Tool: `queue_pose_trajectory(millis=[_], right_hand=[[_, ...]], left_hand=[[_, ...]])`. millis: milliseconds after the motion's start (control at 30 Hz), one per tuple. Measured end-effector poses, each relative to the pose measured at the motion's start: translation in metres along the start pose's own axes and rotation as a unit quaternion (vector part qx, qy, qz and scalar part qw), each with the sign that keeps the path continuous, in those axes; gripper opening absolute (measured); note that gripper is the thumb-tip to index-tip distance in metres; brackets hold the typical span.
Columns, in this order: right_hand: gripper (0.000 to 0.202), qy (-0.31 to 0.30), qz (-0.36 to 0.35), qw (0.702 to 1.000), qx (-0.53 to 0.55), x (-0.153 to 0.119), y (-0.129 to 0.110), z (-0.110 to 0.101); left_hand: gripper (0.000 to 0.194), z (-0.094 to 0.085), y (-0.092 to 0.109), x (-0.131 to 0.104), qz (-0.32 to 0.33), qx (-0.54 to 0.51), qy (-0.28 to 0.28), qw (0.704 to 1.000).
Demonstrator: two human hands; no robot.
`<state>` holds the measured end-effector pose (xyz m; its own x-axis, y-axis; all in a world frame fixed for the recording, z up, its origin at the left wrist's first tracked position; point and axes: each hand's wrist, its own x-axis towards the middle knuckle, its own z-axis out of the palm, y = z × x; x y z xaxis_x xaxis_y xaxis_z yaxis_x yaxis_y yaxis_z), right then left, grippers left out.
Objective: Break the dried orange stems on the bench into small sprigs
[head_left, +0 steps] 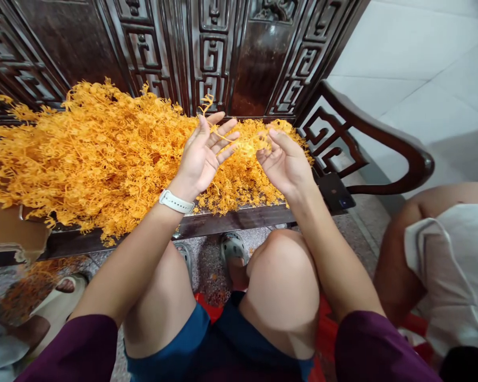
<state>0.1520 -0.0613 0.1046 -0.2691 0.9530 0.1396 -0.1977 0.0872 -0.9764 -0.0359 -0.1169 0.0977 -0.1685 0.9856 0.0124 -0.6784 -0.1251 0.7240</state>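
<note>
Pinched by both our left hand (200, 162) and our right hand (284, 164): one orange sprig (222, 139), stretched between them over the orange pile (103, 154) on the bench (239, 220). Any marks on the phone (333, 191) are too tiny for us to read.

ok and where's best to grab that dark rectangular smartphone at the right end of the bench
Probably by both long edges at its near end, coming from the near side: the dark rectangular smartphone lies flat with a short end facing the camera, while the carved dark wooden armrest rises beyond its far end.
</note>
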Motion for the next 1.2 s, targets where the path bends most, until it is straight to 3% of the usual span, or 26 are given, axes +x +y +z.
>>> queue_pose_trajectory(millis=[200, 433, 600, 800, 1033, 1200], right_hand=[[0.044, -0.010, 0.036, 0.998, 0.052, -0.008, -0.002, 0.009], [0.031, -0.081, 0.109, 0.985, 0.108, -0.012, 0.002, 0.012], [0.031, -0.071, 0.096, 0.984, 0.130, -0.011, 0.002, 0.011], [0.027, -0.042, 0.101, 0.985, 0.131, -0.011, 0.005, 0.010], [0.026, 0.000, 0.055, 0.986, 0.158, -0.010, 0.003, 0.006], [0.024, 0.051, 0.010, 0.990, 0.129, -0.007, 0.001, 0.000]], left_hand=[[0.033, 0.008, -0.005, -0.006, 0.028, -0.022, -0.017, 0.999], [0.028, 0.005, -0.007, -0.006, 0.042, -0.048, -0.026, 0.998], [0.027, 0.004, -0.008, -0.006, 0.022, -0.013, -0.010, 1.000], [0.025, 0.006, -0.011, -0.009, 0.003, -0.001, -0.036, 0.999], [0.024, 0.008, -0.014, -0.014, 0.004, 0.030, -0.046, 0.999], [0.020, 0.003, -0.016, -0.016, -0.060, 0.176, -0.036, 0.982]])
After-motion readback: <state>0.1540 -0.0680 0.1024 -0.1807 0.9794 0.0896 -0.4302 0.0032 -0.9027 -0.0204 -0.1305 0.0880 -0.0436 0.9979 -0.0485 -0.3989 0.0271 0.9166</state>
